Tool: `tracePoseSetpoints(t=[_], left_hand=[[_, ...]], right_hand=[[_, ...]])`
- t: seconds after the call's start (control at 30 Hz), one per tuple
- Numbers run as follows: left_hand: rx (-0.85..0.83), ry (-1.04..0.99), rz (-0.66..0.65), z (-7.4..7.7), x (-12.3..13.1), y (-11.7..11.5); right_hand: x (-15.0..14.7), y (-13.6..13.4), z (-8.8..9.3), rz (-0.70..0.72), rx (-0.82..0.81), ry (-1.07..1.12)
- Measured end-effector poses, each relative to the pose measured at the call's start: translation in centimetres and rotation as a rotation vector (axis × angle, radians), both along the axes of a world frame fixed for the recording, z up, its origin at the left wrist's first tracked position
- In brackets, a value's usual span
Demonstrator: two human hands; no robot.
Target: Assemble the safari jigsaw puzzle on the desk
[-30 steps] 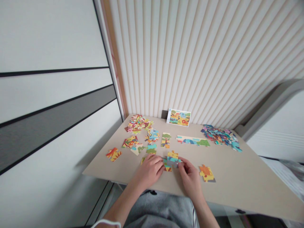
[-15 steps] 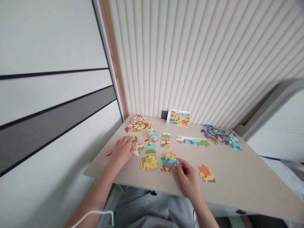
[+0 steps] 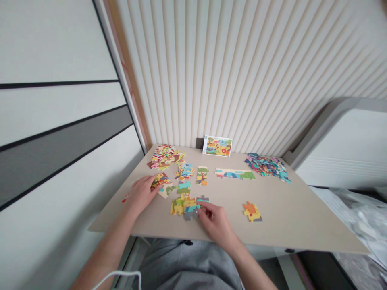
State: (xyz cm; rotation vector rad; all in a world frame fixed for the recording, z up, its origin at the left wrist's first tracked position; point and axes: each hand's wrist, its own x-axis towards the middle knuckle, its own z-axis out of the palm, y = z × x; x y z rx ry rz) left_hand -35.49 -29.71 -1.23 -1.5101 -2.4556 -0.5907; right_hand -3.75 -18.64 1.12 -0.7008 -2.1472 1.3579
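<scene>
My right hand [image 3: 214,219] pinches a jigsaw puzzle piece [image 3: 190,208] in yellow, turquoise and grey by its right side. That piece lies against or partly over the yellow-green joined pieces [image 3: 177,204]; I cannot tell if they interlock. Another grey and turquoise piece [image 3: 203,199] is partly hidden behind my fingers. My left hand [image 3: 144,192] rests at the table's left, thumb and fingers closed around several red and yellow puzzle pieces [image 3: 161,179]. Close by lie a cream and green piece [image 3: 166,190] and a turquoise-green piece [image 3: 184,187].
Behind stand a picture card [image 3: 217,146] and heaps of loose pieces, one red and yellow [image 3: 165,156], one dark blue [image 3: 267,165]. A joined strip [image 3: 235,174], a tree section [image 3: 202,176], a blue pile [image 3: 184,171] and an orange-yellow section [image 3: 252,212] lie on the table [image 3: 284,217].
My right hand has moved left with the puzzle piece, bringing it to the yellow-green section. My left hand shows more of its pieces. The view has shifted to the right.
</scene>
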Motion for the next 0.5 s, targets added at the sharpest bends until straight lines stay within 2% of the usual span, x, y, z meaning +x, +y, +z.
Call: tracePoseSetpoints(t=[0.17,0.33,0.5], left_hand=[[0.078,0.046,0.018,0.2,0.1,0.0],[0.180,0.050,-0.029,0.9,0.9,-0.1],[0.270,0.033,-0.173,1.9,3.5,-0.3]], right_hand=[[-2.8,-2.1,0.7,0.072,0.241,-0.089],[-4.1,-2.8,0.9,0.010,0.527,-0.233],[-2.3,-2.1,0.9,-0.001,0.524,-0.200]])
